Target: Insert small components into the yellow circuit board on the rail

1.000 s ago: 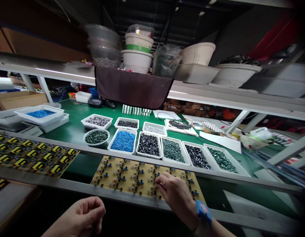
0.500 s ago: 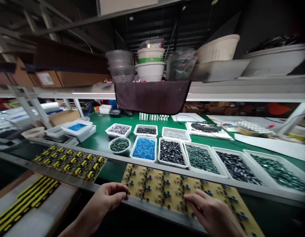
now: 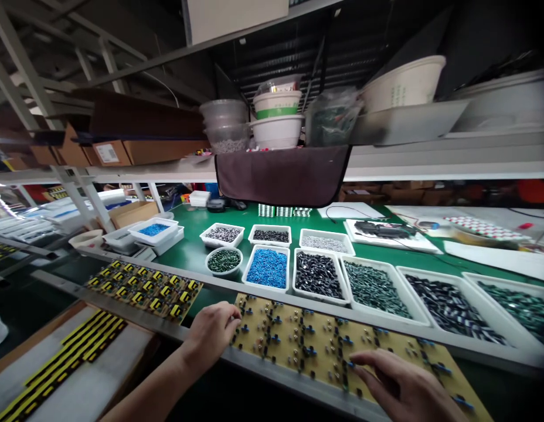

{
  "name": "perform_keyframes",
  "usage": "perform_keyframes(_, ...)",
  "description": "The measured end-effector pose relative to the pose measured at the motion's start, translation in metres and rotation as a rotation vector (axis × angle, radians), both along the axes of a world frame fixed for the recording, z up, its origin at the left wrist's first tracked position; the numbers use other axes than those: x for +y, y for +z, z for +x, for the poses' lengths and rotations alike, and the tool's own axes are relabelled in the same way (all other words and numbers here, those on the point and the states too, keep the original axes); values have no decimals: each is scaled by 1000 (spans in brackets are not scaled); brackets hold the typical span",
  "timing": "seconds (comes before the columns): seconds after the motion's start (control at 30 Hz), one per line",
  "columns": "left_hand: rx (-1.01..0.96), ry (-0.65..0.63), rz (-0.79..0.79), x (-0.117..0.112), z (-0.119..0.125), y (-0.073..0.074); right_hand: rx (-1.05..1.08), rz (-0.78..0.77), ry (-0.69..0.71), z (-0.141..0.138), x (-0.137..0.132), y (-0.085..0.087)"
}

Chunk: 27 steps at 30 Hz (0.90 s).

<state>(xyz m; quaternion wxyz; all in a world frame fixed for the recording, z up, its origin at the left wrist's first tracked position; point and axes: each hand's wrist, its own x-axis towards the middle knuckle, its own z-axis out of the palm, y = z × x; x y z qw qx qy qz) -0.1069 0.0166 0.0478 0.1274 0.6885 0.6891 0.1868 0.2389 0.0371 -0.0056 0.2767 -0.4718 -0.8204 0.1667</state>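
Observation:
A tan circuit board panel (image 3: 289,337) studded with small black, blue and silvery components lies in front of me on the metal rail. My left hand (image 3: 214,329) is closed at the panel's left edge, fingers curled together; whatever is between the fingertips is hidden. Over the middle-right of the panel, my right hand (image 3: 401,381) has its thumb and forefinger on a small blue component (image 3: 350,364), close to the board surface. Behind the panel stand a white tray of blue components (image 3: 267,266) and a tray of black components (image 3: 318,274).
Trays of green parts (image 3: 375,287) and black parts (image 3: 452,308) line the right. A second panel with yellow parts (image 3: 144,288) sits left on the rail (image 3: 166,329). Below it is a box with yellow-black strips (image 3: 85,343). A shelf (image 3: 386,167) with tubs hangs above.
My left hand has moved up and right onto the panel's left edge, turning its back toward me. The right hand stays over the same area, now at a blue component. The view has shifted slightly.

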Motion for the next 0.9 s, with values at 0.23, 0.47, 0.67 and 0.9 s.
perform_keyframes(0.23,155,-40,-61,8,4,4,58,78,7,-3,-2,6)
perform_keyframes(0.47,114,-64,-65,12,-2,0,70,12,2,-3,-1,3)
perform_keyframes(0.67,69,-91,-75,17,-6,0,68,-20,-17,-2,-2,4)
perform_keyframes(0.9,32,-131,-95,17,-9,3,64,-56,-41,-3,-3,2)
